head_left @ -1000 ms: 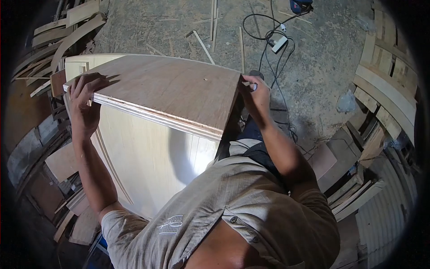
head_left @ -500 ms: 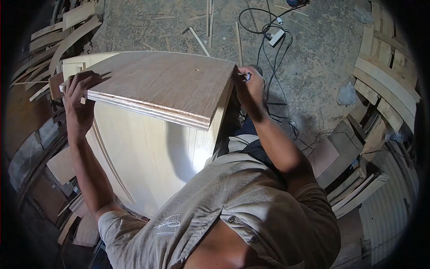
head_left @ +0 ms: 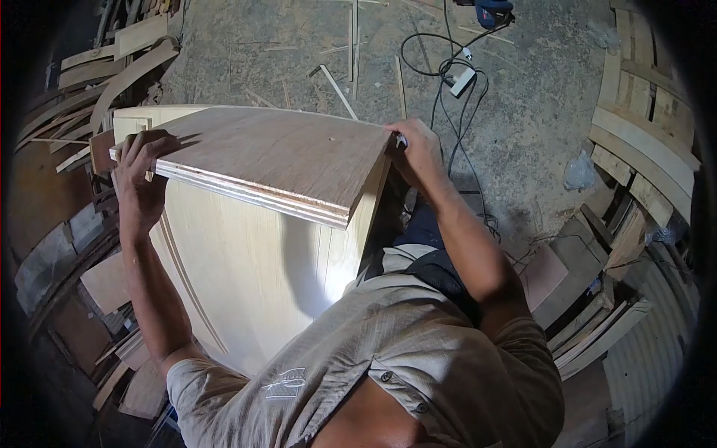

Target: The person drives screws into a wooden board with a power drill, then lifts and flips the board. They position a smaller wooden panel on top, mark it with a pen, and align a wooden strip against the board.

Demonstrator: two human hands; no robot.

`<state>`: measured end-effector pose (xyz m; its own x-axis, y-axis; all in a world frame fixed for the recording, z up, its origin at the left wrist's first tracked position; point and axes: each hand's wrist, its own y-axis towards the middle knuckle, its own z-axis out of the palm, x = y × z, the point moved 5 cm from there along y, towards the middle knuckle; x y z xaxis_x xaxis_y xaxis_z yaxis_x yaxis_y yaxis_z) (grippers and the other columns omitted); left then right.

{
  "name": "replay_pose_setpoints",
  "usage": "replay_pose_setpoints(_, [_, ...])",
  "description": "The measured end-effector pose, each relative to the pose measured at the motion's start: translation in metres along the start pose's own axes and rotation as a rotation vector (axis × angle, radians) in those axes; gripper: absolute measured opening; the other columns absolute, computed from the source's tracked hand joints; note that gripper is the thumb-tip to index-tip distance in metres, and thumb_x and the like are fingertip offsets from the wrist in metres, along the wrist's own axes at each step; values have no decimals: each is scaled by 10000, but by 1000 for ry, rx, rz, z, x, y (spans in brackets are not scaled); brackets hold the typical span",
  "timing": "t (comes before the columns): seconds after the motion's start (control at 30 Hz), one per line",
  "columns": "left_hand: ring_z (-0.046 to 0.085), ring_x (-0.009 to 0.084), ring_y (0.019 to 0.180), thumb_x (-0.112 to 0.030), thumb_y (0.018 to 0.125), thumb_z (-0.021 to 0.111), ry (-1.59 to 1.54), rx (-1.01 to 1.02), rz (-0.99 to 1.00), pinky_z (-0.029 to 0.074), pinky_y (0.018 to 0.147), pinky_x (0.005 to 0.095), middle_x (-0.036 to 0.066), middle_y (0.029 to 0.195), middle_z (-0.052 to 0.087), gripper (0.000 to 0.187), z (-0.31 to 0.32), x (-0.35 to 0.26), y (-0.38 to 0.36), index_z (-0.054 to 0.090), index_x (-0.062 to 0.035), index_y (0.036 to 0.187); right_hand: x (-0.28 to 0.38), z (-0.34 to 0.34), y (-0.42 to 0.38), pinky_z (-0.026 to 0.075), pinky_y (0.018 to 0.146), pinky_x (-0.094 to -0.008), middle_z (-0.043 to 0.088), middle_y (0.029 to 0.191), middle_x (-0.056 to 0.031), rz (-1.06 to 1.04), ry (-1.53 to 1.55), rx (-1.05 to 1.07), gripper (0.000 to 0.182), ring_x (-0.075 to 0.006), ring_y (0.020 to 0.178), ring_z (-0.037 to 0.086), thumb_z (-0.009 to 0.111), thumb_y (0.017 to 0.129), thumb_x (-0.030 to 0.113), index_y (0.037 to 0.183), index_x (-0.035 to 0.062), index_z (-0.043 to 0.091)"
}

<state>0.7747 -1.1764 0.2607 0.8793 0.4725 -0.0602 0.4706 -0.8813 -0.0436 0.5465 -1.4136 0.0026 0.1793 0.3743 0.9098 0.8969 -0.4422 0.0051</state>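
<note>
A brown-faced plywood panel (head_left: 276, 153) with layered edges lies on top of a pale wooden cabinet-like body (head_left: 224, 231). My left hand (head_left: 142, 168) grips the panel's left corner, its fingers bent over the upper face and its thumb lower at the edge. At the panel's far right corner is my right hand (head_left: 418, 145), closed, with the fingers touching the edge. A small blue-and-white pen-like object (head_left: 402, 140) shows between those fingers, mostly hidden by them.
A black cable runs to a white power strip (head_left: 463, 82) on the concrete floor, near a blue power tool (head_left: 493, 13). Thin wood strips (head_left: 351, 45) lie beyond the panel. Curved boards (head_left: 134, 75) are piled at left, and more timber (head_left: 635, 138) at right.
The view has shifted slightly, so the panel and floor sit lower in the picture and more of the blue power tool shows. Both hands keep their places at the panel's corners.
</note>
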Motion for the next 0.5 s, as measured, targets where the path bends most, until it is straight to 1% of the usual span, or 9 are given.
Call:
replay_pose_setpoints(0.07, [570,266,994,10,669,676,1,21,-17,396,897,378,48,1027,659,334,1,1,1,659,-90,987,2,-1,0,501,745,-412,614,934,-171,-7,-2,3,230,-375,876,620,702,791,123,1010,59,674])
replay_pose_setpoints(0.23, [571,253,981,5,672,672,-11,-14,11,374,895,371,44,1015,658,314,1,0,2,655,-94,969,2,-2,2,499,744,-421,608,947,-172,-52,-1,22,230,-376,886,617,689,816,166,1022,64,673])
replay_pose_setpoints(0.3, [572,248,984,5,674,669,-13,-11,14,366,896,367,43,1011,657,307,1,1,1,654,-96,963,4,-3,1,501,763,-422,609,958,-174,47,17,78,237,-370,920,617,693,808,152,1031,73,674])
replay_pose_setpoints(0.33, [574,245,986,5,675,667,-15,-11,14,361,897,365,43,1012,657,309,1,1,1,655,-96,967,4,-2,1,501,763,-422,609,958,-174,47,18,79,237,-370,920,617,693,808,152,1031,73,674])
replay_pose_setpoints(0.43, [576,240,990,11,670,666,-12,-13,10,356,898,360,41,1013,656,322,2,1,-1,657,-94,974,2,0,2,505,782,-411,604,949,-168,26,-20,63,249,-359,945,617,695,798,125,1042,81,677])
replay_pose_setpoints(0.5, [577,239,992,16,663,667,-8,-12,7,356,900,359,41,1013,655,334,1,0,0,659,-93,978,3,2,6,508,792,-396,609,956,-153,-59,-19,80,274,-344,946,622,690,782,83,1056,90,682])
